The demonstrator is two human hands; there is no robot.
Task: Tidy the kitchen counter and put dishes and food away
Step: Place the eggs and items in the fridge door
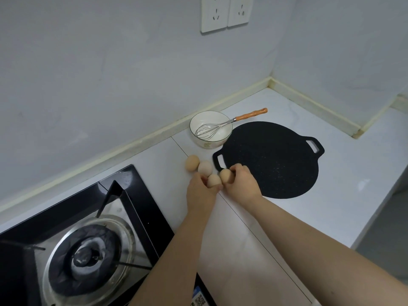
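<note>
Fingers of the left hand [199, 191] grasp one smooth tan egg [213, 181], the right hand [241, 184] its neighbour egg [225, 174] — lift gently, without squeezing.

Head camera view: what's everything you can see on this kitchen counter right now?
eggs: four, tan, clustered left of the pan
bowl: one, white, near the back wall
whisk: one, steel with orange handle, resting in the bowl
griddle pan: one, black, flat, right of the eggs
gas stove: one, black, lower left
wall sockets: two, white, top
counter: one, white
left hand: grips an egg
right hand: grips another egg
</note>
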